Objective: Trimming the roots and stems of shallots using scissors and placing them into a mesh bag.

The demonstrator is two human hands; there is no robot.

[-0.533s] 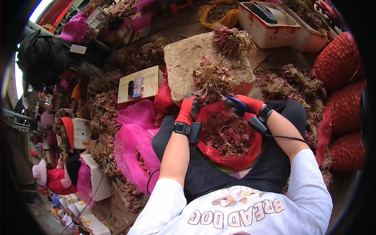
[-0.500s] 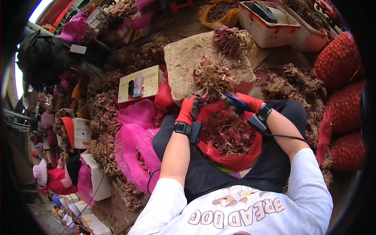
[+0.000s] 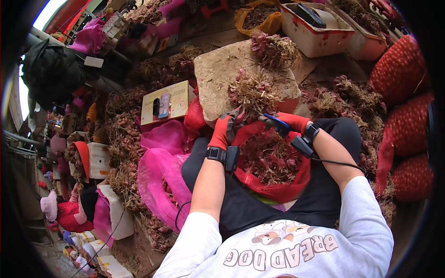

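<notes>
On top of a big tan, rough-surfaced block point(image 3: 214, 83), toward the near edge, there's a dry bunch of purple-red bulbs with straw-coloured strands point(image 3: 254, 92). The left hand point(image 3: 223, 129), in a red-and-grey glove, has its fingers curled right by it, can't tell what's pinched in there tbh. The right hand point(image 3: 292, 121), also gloved, is wrapped round a blue-handled cutting tool point(image 3: 277, 122). Just below: an open red mesh bag point(image 3: 278, 191) holding purplish bits.
</notes>
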